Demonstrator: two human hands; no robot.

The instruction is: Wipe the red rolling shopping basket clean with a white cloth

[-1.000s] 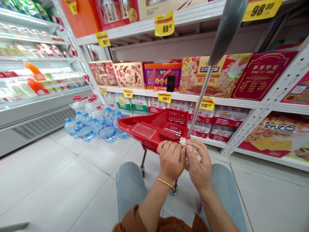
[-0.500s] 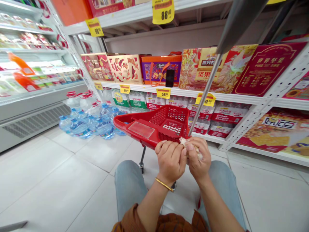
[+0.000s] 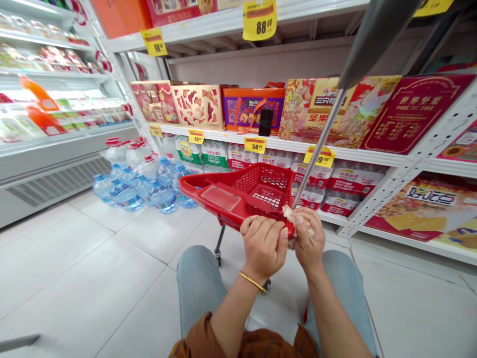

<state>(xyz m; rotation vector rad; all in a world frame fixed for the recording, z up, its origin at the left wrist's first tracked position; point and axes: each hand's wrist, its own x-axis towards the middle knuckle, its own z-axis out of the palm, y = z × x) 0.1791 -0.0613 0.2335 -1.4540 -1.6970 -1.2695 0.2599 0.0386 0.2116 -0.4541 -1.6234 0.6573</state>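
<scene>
My left hand (image 3: 264, 243), with a gold bangle at the wrist, and my right hand (image 3: 307, 233) are pressed together above my knees. Both are closed on a small crumpled whitish wad (image 3: 289, 215) that sticks out between the fingers. A thin metal pole (image 3: 323, 134) rises from my right hand toward the upper right. Just beyond the hands stands a red plastic shopping basket (image 3: 238, 194) on a wheeled frame; no goods show inside it.
Shelving ahead holds gift boxes (image 3: 197, 105) above and packs of bottled water (image 3: 350, 181) below, with yellow price tags. Large water jugs (image 3: 141, 184) stand on the floor at left, beside a chiller cabinet (image 3: 52, 144). White tiled floor extends left.
The hands have stayed together, working the whitish wad; the right hand turned slightly inward. The view shifted a little, nothing else moved.
</scene>
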